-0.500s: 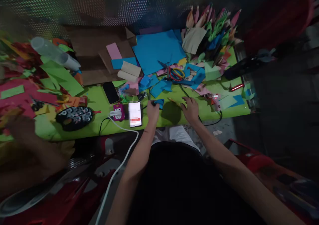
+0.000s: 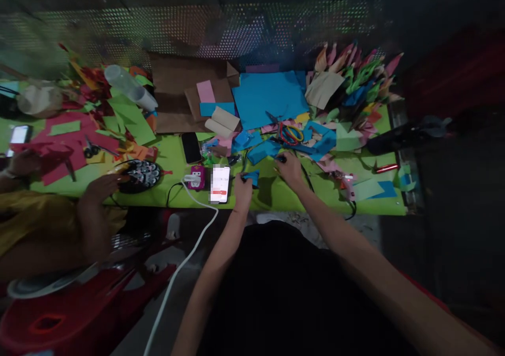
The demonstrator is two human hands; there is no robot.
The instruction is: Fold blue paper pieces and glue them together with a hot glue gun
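My left hand [image 2: 243,190] is closed on a small piece of blue paper [image 2: 253,178] low over the green table. Something dark shows beside the fingers there. To the right, my right hand [image 2: 291,171] reaches toward the blue scraps, its fingers pinched around a small dark thing [image 2: 281,159] too small to name. A thin yellow stick [image 2: 278,172] lies just below that hand, partly covered. Scissors with red and yellow handles [image 2: 291,134] rest among blue paper scraps [image 2: 263,151] beyond both hands.
Left of my hands are a lit phone [image 2: 220,184], a purple power adapter [image 2: 196,178] and a dark phone [image 2: 191,148]. A pink glue gun [image 2: 349,186] lies right. Blue sheets [image 2: 268,98] and paper flowers [image 2: 355,77] stand behind. A co-worker's hand [image 2: 100,187] touches a black patterned pouch [image 2: 144,176].
My right hand has moved away from me toward the scraps and closed on a small dark thing. My left hand keeps the blue paper. The view has shifted, showing more of the co-worker.
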